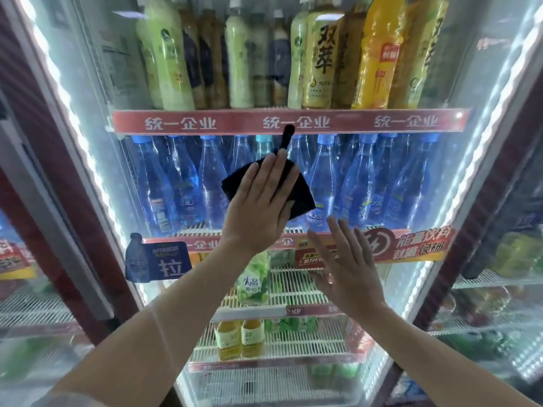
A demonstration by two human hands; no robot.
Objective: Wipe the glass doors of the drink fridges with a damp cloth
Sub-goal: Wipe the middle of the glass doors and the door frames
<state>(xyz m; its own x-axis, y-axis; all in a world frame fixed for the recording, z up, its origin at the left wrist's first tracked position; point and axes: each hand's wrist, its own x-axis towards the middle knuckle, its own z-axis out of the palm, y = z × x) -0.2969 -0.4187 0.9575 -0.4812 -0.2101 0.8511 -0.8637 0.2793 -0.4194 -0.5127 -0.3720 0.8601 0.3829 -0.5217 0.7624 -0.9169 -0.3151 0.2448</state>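
Fridge glass door (458, 177): dark cloth (302, 195) flat against it, long axis sloping down-right. Left hand (258, 207) pressing it, fingers straight, pointing up; right hand (346, 268) splayed wide, holding nothing.

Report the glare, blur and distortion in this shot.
Head view: wide-angle lens bends the door frame outward; white light strips blow out along both edges; corners smear; right hand slightly blurred; left hand and black cloth fairly sharp.

Head cam, close, facing fridge door (411, 177).
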